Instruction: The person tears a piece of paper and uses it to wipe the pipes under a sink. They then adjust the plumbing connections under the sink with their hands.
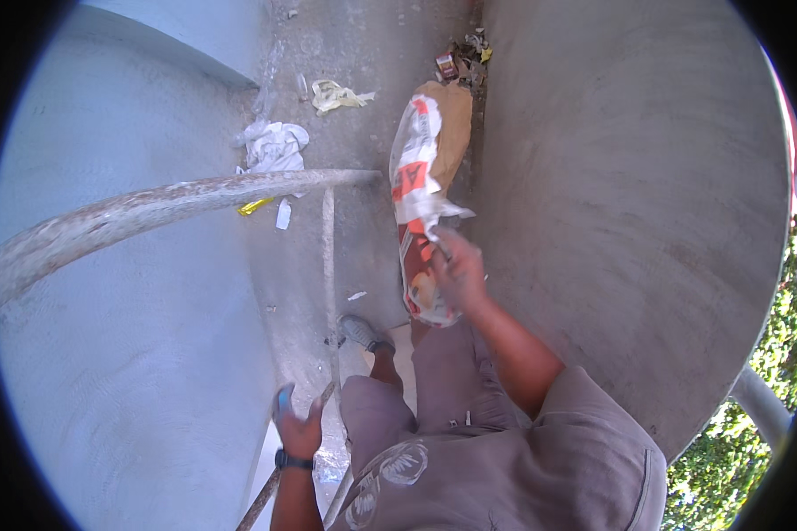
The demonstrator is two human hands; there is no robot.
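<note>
My right hand [459,270], blurred by motion, is closed on the torn edge of a long printed sack [416,230] in white, red and dark tones. Brown paper [452,128] shows at the sack's far end, and its near end hangs by my right thigh. Low on the left, my left hand [299,434] has its thumb and fingers apart; a bluish patch shows at the fingertips. A wooden stick [259,504] passes behind this hand and wrist, and whether they touch is unclear. A dark watch is on my left wrist.
A worn pole [186,199] crosses at the left, with a thin upright bar [329,257] below it. Crumpled white plastic [276,146], a pale yellowish bag [336,96] and small litter [471,57] lie on the floor. Grey walls [629,203] rise on both sides.
</note>
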